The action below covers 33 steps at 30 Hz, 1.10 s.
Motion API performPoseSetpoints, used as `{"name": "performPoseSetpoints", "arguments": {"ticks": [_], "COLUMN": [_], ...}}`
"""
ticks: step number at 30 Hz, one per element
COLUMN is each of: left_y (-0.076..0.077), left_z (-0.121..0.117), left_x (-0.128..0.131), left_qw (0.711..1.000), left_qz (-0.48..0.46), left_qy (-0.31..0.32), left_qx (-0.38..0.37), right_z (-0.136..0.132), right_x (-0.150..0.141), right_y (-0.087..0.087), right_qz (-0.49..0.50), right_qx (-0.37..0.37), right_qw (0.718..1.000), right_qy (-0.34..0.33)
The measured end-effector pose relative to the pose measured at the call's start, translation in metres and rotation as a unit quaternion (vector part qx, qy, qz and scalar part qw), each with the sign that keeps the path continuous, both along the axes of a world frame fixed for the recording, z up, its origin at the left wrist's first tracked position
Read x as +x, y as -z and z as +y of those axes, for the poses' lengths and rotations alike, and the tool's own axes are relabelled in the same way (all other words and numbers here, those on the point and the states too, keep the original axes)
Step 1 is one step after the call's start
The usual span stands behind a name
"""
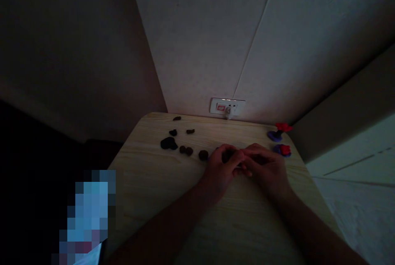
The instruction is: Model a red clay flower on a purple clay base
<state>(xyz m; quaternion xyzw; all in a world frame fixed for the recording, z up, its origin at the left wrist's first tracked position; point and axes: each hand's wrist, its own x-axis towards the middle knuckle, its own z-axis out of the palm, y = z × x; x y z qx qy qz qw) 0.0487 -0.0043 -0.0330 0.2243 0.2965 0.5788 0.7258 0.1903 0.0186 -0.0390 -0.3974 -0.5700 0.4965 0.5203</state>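
Observation:
My left hand [221, 174] and my right hand [270, 170] meet over the middle of the wooden table, their fingertips pressed together. Both are closed. Whatever is between the fingers is hidden; only a dark patch shows inside the curl of my left hand. Just left of that hand lies a round brown lump [203, 155], with a pair of joined brown balls [186, 150] beyond it. Beyond my right hand sit two small shaped pieces: a red shape on a dark stem with a purple base [274, 135], and a red lump on a purple base [285, 150].
A flat black lump [168, 143], a smaller black piece [173, 132] and brown bits [190, 131] lie at the table's back left. A wall socket [227, 107] with a plug is behind the table [148, 174]. A lit, blurred-out screen [92, 211] is at the lower left.

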Motion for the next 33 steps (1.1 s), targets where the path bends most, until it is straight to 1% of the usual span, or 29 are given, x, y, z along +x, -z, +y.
{"name": "performPoseSetpoints", "arguments": {"ticks": [2,4,5,6,8,9,10,11,13,15,17,19,20,22,23,24,25,26,28,29,31,32,33], "left_y": [0.000,-0.001,-0.001,-0.001,-0.001,-0.001,0.000,0.000,0.002,0.004,0.006,0.009,0.011,0.014,0.014,0.014,0.012,0.009,0.001,-0.005,-0.017,-0.022,-0.027], "left_z": [0.001,0.000,0.000,-0.002,-0.006,-0.008,-0.010,-0.012,-0.014,-0.014,-0.013,-0.011,-0.010,-0.009,-0.009,-0.008,-0.007,-0.006,-0.004,-0.002,0.003,0.005,0.007], "left_x": [-0.002,-0.005,-0.007,-0.008,-0.009,-0.009,-0.009,-0.008,-0.008,-0.009,-0.010,-0.011,-0.012,-0.013,-0.013,-0.014,-0.016,-0.017,-0.021,-0.023,-0.028,-0.030,-0.032], "left_qw": [1.000,1.000,0.999,0.996,0.982,0.968,0.949,0.927,0.883,0.854,0.840,0.832,0.828,0.818,0.813,0.809,0.805,0.806,0.817,0.832,0.881,0.902,0.919], "left_qz": [0.007,0.028,0.044,0.066,0.114,0.138,0.158,0.174,0.185,0.168,0.147,0.141,0.141,0.141,0.139,0.135,0.133,0.132,0.141,0.146,0.154,0.169,0.189], "left_qy": [-0.001,0.004,0.018,0.045,0.138,0.197,0.257,0.313,0.408,0.470,0.506,0.525,0.531,0.545,0.551,0.555,0.556,0.550,0.517,0.487,0.399,0.352,0.302], "left_qx": [0.004,0.009,0.017,0.028,0.058,0.077,0.095,0.113,0.141,0.144,0.126,0.110,0.109,0.120,0.129,0.141,0.156,0.173,0.215,0.224,0.202,0.184,0.167], "right_z": [0.001,0.003,0.004,0.005,0.010,0.013,0.017,0.021,0.030,0.041,0.050,0.058,0.060,0.063,0.063,0.063,0.063,0.063,0.063,0.062,0.058,0.055,0.050], "right_x": [0.002,0.006,0.008,0.011,0.014,0.014,0.013,0.009,-0.007,-0.032,-0.063,-0.092,-0.104,-0.121,-0.125,-0.125,-0.123,-0.118,-0.100,-0.089,-0.065,-0.053,-0.043], "right_y": [0.003,0.002,0.000,-0.003,-0.014,-0.020,-0.028,-0.035,-0.047,-0.055,-0.056,-0.053,-0.049,-0.043,-0.040,-0.039,-0.038,-0.039,-0.042,-0.044,-0.048,-0.048,-0.047], "right_qz": [-0.031,-0.042,-0.046,-0.053,-0.088,-0.111,-0.140,-0.175,-0.253,-0.302,-0.362,-0.427,-0.454,-0.487,-0.490,-0.487,-0.475,-0.458,-0.401,-0.352,-0.242,-0.201,-0.174], "right_qx": [0.022,0.023,0.020,0.020,0.021,0.023,0.022,0.027,0.040,0.060,0.096,0.144,0.157,0.170,0.174,0.176,0.178,0.179,0.168,0.157,0.110,0.088,0.070], "right_qw": [0.999,0.998,0.997,0.996,0.990,0.986,0.984,0.980,0.967,0.945,0.911,0.869,0.848,0.814,0.808,0.808,0.817,0.834,0.882,0.911,0.959,0.973,0.982], "right_qy": [0.015,0.035,0.050,0.069,0.111,0.123,0.113,0.089,-0.014,-0.113,-0.174,-0.201,-0.225,-0.267,-0.277,-0.282,-0.274,-0.251,-0.181,-0.148,-0.099,-0.066,-0.029]}}
